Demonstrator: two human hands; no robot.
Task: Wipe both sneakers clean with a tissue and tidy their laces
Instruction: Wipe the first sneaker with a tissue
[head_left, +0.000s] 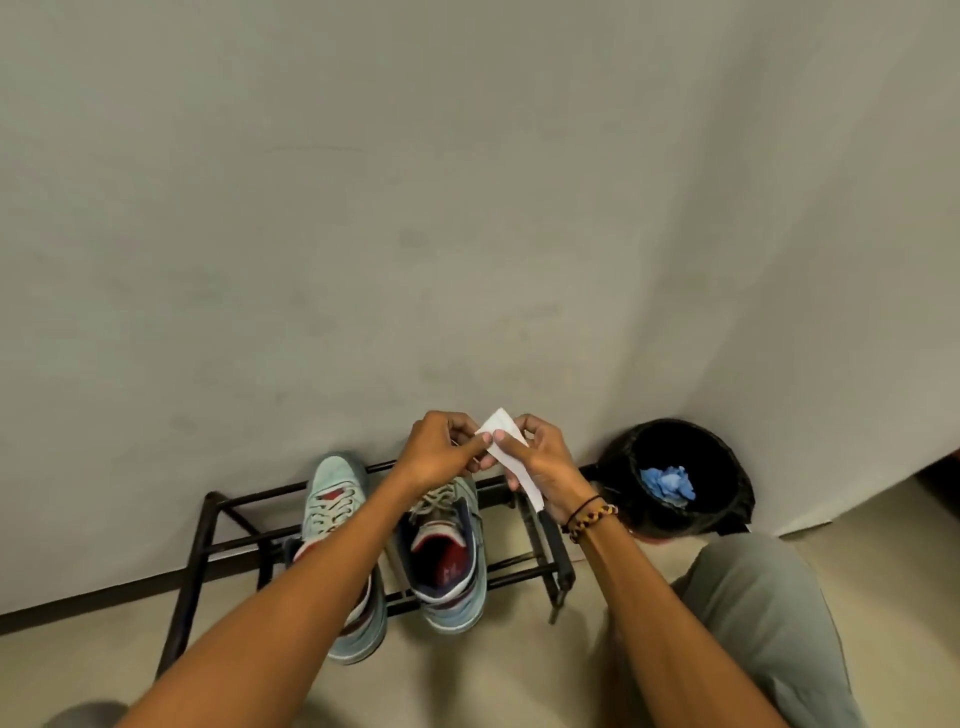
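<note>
Pinching white tissue (503, 441) between both hands, left hand (441, 449), right hand (540, 462), above sneakers (447, 551)

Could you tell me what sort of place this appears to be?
Probably a home entryway or hallway corner: a low black metal shoe rack stands against a plain wall holding two pale sneakers, with a black-lined waste bin beside it.

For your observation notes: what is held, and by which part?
A white folded tissue: the left hand pinches its upper edge, the right hand grips its middle.
</note>
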